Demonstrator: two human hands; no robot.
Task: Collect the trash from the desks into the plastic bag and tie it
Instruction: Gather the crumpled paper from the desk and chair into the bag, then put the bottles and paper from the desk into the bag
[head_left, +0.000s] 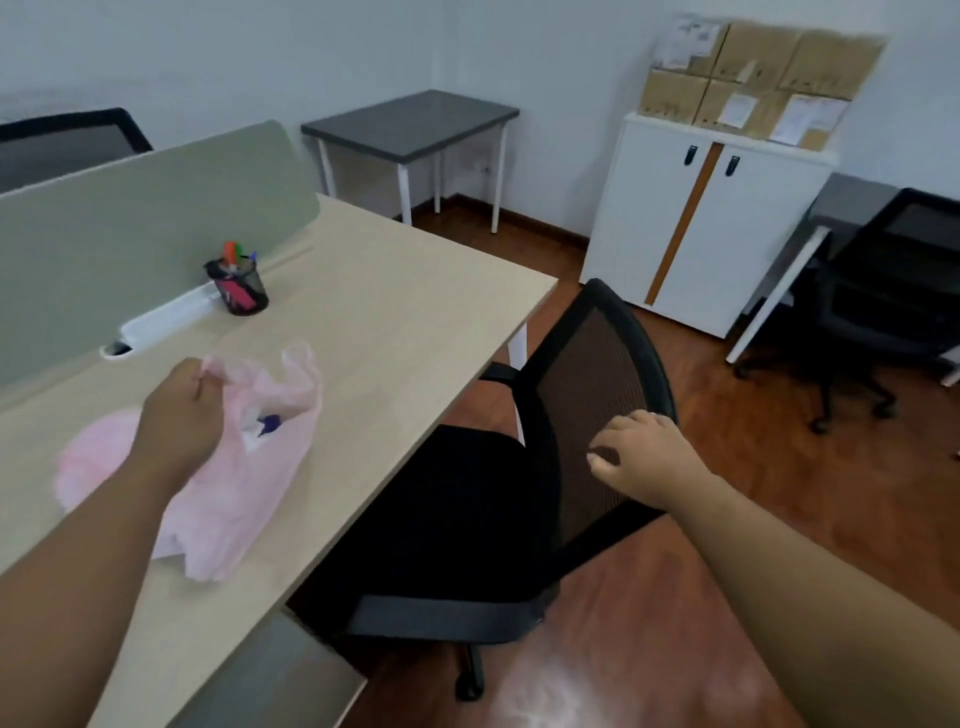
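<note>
A thin pink plastic bag lies on the light wooden desk, its mouth open toward the far side. White and purple scraps of trash show inside the opening. My left hand pinches one handle of the bag near its top. My right hand hangs in the air in front of the back of the black mesh chair, fingers loosely curled, holding nothing.
A black office chair stands pushed against the desk's right edge. A mesh pen holder sits by the green divider. Farther off are a small grey table, a white cabinet with cardboard boxes, and another chair.
</note>
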